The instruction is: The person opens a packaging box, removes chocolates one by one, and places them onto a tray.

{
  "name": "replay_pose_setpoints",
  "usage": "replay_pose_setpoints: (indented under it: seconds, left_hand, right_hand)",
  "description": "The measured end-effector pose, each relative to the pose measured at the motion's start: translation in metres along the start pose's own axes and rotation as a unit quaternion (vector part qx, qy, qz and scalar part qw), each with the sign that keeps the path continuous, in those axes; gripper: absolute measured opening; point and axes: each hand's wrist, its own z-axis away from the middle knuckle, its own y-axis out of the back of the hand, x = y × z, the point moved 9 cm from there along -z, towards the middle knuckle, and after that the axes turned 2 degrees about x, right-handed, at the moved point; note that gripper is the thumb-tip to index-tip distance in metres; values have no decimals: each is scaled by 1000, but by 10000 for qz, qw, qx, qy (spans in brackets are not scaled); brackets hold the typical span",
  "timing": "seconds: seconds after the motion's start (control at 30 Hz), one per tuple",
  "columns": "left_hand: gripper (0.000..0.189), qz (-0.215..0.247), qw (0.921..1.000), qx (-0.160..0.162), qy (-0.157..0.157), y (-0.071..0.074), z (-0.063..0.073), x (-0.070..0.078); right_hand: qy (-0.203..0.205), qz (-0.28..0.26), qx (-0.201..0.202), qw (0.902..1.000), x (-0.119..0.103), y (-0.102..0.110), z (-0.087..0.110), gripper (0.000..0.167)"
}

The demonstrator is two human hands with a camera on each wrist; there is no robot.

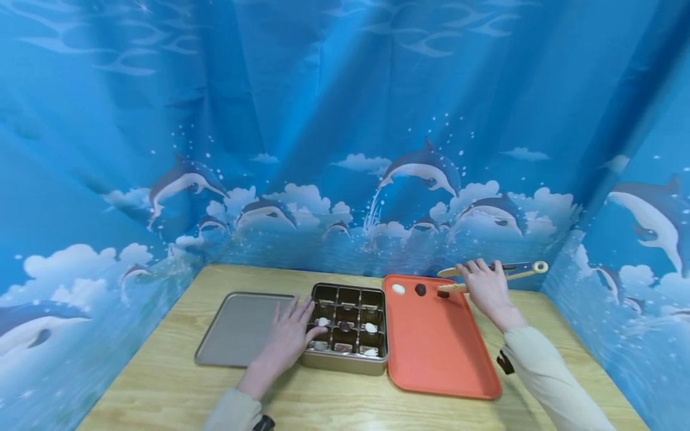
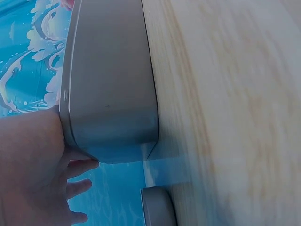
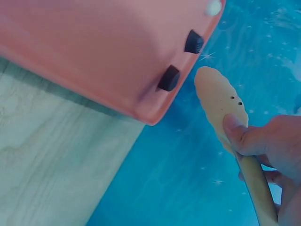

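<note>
My right hand [image 1: 487, 293] grips a pair of pale-tipped tongs [image 3: 218, 94], thumb on one arm. In the head view their tips stand apart over the far right corner of the red tray [image 1: 431, 359]. Along its far edge lie a white piece [image 1: 398, 289] and two dark chocolate-like pieces, one [image 1: 420, 290] in the middle and one [image 1: 442, 294] near the tongs. With fingers spread, my left hand [image 1: 288, 335] rests at the left side of the divided metal box [image 1: 345, 364]. Its compartments hold several white pieces [image 1: 371, 327] and a dark piece [image 1: 345, 326]; the thumb hides some of the left side.
A flat grey metal lid or tray [image 1: 242, 329] lies left of the box, partly under my left hand from this angle. The red tray sits directly against the box's right side. Behind the wooden table [image 1: 334, 407] hangs a blue dolphin-print curtain [image 1: 323, 120].
</note>
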Motion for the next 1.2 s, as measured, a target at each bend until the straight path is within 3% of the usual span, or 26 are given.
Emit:
replay_pose_setpoints:
  seconds: [0.2,0.5,0.73,0.93,1.2]
  left_hand:
    - [72,82,9999,76,-54,1,-1,-1]
    - [75,6,9994,271,-232,11,10,-2]
    - [79,-51,9996,46,-283,8,17,1]
    - [77,66,9996,123,-239,7,20,-2]
    - [76,123,9996,127,-211,6,20,0]
  right_hand:
    - [118,-24,454,9989,-11,22,5,55]
    - [487,-35,1115,9926,-53,63,-7,57]
    - [976,-4,1163,9884,-102,91,-21,62]
    - [1624,8,1468,9757,-156,112,-36,57]
    - [2205,95,1289,9668,-217,117,-50,48]
